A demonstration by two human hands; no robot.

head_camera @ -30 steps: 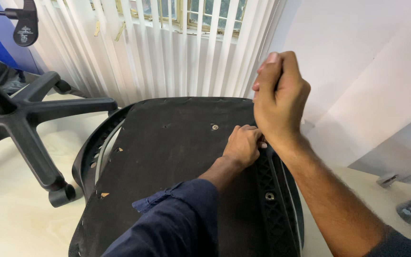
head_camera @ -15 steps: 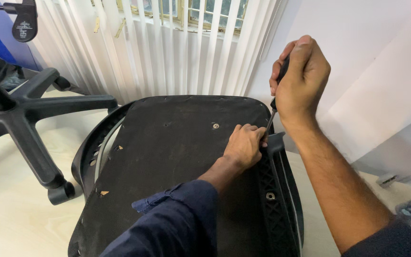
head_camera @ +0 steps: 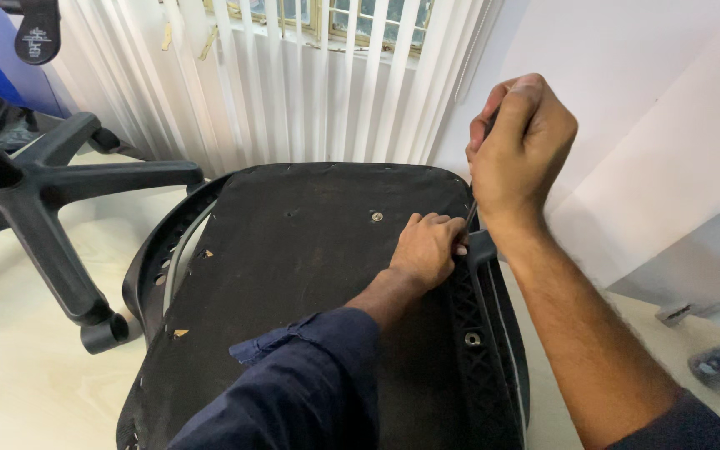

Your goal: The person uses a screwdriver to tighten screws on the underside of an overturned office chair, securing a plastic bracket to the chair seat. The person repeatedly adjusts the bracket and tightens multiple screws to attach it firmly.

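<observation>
The right hand (head_camera: 520,142) is closed in a fist around the handle of a screwdriver (head_camera: 471,212), whose thin shaft runs down to the right edge of an upturned chair seat (head_camera: 310,275). The left hand (head_camera: 427,248) rests curled on that same edge, fingers pressed against the black plastic side rail (head_camera: 481,333) just beside the tool's tip; it steadies the spot but I cannot tell whether it grips anything small. The seat lies bottom-up on the pale floor (head_camera: 18,367), with a chair base (head_camera: 35,200) on castors standing well apart at the left, before white vertical blinds (head_camera: 310,92).

One screw (head_camera: 377,217) sits in the seat panel and another fitting (head_camera: 472,339) shows in the rail, so the work at this edge looks unfinished, as far as I can judge.

Compared with a second ago, the right hand has risen and shifted right, while the left has barely moved
</observation>
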